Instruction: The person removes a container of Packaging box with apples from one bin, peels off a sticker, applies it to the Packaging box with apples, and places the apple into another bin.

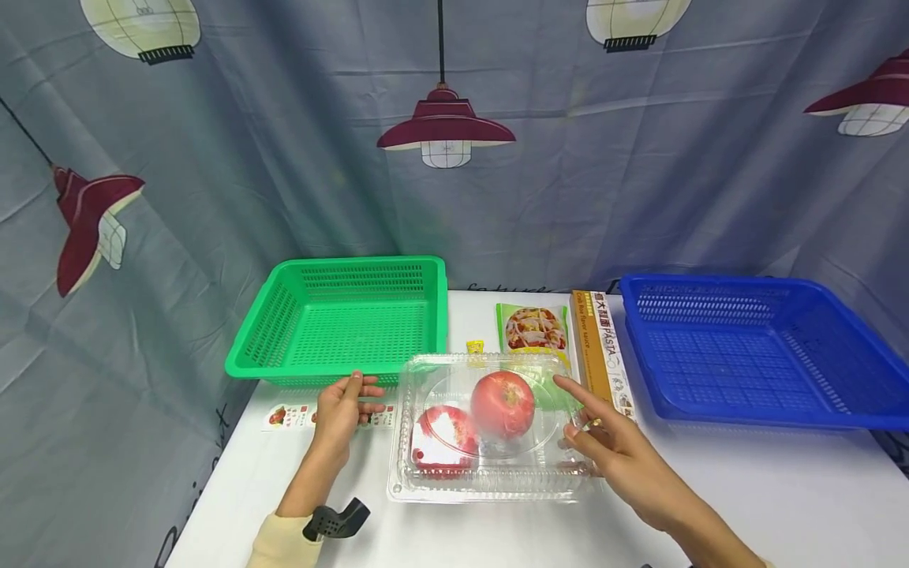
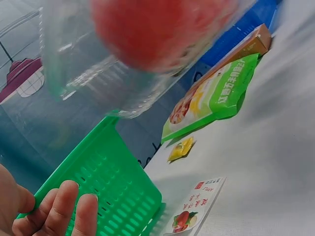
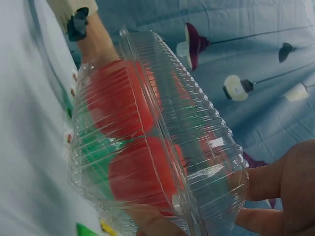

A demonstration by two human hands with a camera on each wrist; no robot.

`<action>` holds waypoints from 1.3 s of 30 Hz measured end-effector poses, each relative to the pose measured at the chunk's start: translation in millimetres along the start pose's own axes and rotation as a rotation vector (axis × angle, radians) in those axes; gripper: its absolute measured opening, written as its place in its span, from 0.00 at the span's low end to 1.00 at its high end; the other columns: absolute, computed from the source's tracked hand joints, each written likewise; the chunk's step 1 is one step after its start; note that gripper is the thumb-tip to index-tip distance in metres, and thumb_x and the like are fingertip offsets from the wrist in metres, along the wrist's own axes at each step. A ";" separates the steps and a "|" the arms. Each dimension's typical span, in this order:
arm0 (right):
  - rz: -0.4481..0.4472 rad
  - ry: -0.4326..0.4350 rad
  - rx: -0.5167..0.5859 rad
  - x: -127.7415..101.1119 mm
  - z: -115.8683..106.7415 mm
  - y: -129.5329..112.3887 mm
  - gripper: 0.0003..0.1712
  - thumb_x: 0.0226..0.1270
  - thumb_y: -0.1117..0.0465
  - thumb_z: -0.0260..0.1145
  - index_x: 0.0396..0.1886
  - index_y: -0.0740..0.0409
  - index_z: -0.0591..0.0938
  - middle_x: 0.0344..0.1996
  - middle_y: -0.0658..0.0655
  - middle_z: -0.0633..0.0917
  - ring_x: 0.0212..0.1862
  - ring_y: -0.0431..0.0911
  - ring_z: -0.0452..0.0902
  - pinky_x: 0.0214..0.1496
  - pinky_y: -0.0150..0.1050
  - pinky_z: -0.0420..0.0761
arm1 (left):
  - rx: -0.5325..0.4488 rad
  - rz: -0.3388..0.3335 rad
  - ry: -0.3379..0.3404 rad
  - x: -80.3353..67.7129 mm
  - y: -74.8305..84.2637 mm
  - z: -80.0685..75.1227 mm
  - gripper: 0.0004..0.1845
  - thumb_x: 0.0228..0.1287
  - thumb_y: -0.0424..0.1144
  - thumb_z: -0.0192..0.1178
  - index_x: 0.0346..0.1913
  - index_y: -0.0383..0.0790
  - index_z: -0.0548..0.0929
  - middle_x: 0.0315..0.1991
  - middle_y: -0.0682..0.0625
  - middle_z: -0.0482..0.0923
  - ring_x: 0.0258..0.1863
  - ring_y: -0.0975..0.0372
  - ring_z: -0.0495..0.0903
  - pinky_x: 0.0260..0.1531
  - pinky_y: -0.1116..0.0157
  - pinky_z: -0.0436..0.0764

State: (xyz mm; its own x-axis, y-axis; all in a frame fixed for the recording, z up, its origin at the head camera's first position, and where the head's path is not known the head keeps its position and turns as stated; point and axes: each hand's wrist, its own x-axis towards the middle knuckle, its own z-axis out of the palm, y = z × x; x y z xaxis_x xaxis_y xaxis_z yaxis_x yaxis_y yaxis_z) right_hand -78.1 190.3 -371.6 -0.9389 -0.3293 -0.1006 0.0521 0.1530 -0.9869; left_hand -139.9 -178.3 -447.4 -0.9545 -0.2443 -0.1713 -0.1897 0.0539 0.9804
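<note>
Clear clamshell box (image 2: 123, 59) cut off by the top edge in the left wrist view, its red fruit (image 2: 157, 29) a blur. Left hand (image 2: 44, 211) clipped at the lower left corner, only fingers and part of the palm showing. Print on the label card (image 1: 298, 416) too small to read from the head view, partly covered by the hand. Right hand (image 3: 290, 196) cropped at the right wrist view's corner. Blue basket (image 1: 753, 347) running off the right edge.
</note>
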 end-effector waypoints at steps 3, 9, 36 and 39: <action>0.006 -0.001 -0.007 -8.0 -0.2 6.9 0.34 0.75 0.66 0.56 0.77 0.45 0.60 0.45 0.64 0.60 0.35 0.47 0.74 0.40 0.42 0.82 | -0.001 -0.005 -0.001 -0.6 0.4 -0.6 0.22 0.80 0.46 0.43 0.52 0.31 0.80 0.34 0.48 0.84 0.27 0.59 0.85 0.25 0.68 0.75; 0.030 0.021 -0.047 -24.0 -1.1 20.9 0.35 0.75 0.63 0.58 0.77 0.45 0.60 0.45 0.62 0.60 0.30 0.43 0.71 0.34 0.37 0.79 | -0.025 -0.021 -0.006 -0.7 0.6 -1.3 0.22 0.80 0.46 0.43 0.51 0.30 0.79 0.33 0.48 0.83 0.27 0.60 0.85 0.25 0.68 0.74; -0.012 0.039 -0.236 -43.5 -0.9 69.0 0.34 0.74 0.63 0.60 0.76 0.51 0.60 0.43 0.61 0.68 0.39 0.43 0.76 0.40 0.35 0.79 | -0.013 -0.025 -0.042 1.6 0.7 -2.7 0.24 0.80 0.48 0.42 0.54 0.27 0.77 0.35 0.48 0.83 0.26 0.62 0.84 0.27 0.67 0.75; 0.017 0.039 -0.219 -41.4 -0.6 70.0 0.35 0.74 0.62 0.60 0.77 0.50 0.60 0.43 0.61 0.67 0.36 0.43 0.77 0.39 0.35 0.77 | -0.018 -0.029 -0.046 2.0 0.8 -2.9 0.24 0.80 0.48 0.43 0.54 0.27 0.77 0.35 0.48 0.83 0.26 0.62 0.84 0.27 0.67 0.75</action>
State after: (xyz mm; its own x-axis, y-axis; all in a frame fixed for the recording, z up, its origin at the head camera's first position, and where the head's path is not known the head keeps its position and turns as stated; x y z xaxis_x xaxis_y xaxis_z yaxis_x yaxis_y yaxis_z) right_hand -35.8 215.1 -436.4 -0.9511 -0.2894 -0.1080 -0.0031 0.3585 -0.9335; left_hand -141.3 -181.5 -446.6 -0.9583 -0.2007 -0.2035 -0.2136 0.0297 0.9765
